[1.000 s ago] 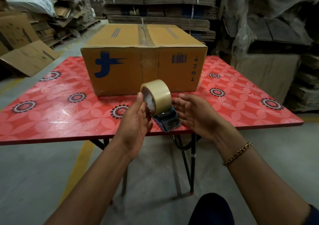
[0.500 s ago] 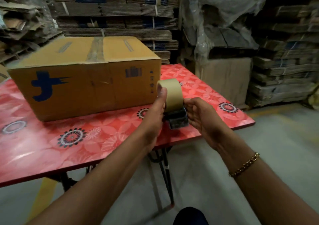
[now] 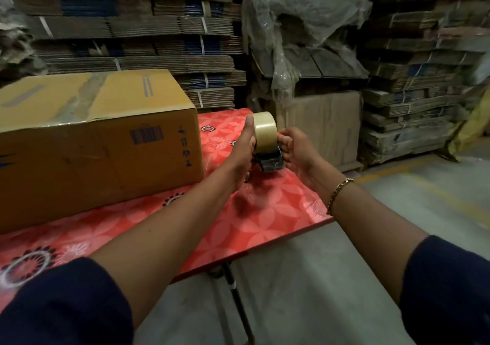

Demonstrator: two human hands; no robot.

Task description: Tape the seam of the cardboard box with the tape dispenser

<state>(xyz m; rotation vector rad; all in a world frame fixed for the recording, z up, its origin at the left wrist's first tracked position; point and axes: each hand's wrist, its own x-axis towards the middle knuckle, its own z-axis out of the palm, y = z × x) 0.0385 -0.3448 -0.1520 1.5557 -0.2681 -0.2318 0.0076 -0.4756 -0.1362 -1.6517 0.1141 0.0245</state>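
Note:
A brown cardboard box [image 3: 87, 143] with blue print sits on the red floral table [image 3: 254, 212], at the left. A strip of tape runs along its top seam [image 3: 79, 98]. To the right of the box I hold the tape dispenser [image 3: 266, 143], a beige roll on a dark frame, above the table. My left hand [image 3: 245, 148] grips the roll's left side, thumb up along it. My right hand [image 3: 294, 148] holds the dispenser's right side with its fingertips.
Bundled stacks of flattened cardboard [image 3: 138, 37] fill the back wall. A plastic-wrapped pile [image 3: 302, 34] and a large carton [image 3: 323, 124] stand behind the table's right corner. Grey concrete floor [image 3: 397, 207] lies to the right, and a table leg [image 3: 236, 291] stands below.
My view has swung right, so the box has slid to the left of the frame. Both hands carried the dispenser up and farther over the table; my right hand has closed onto it.

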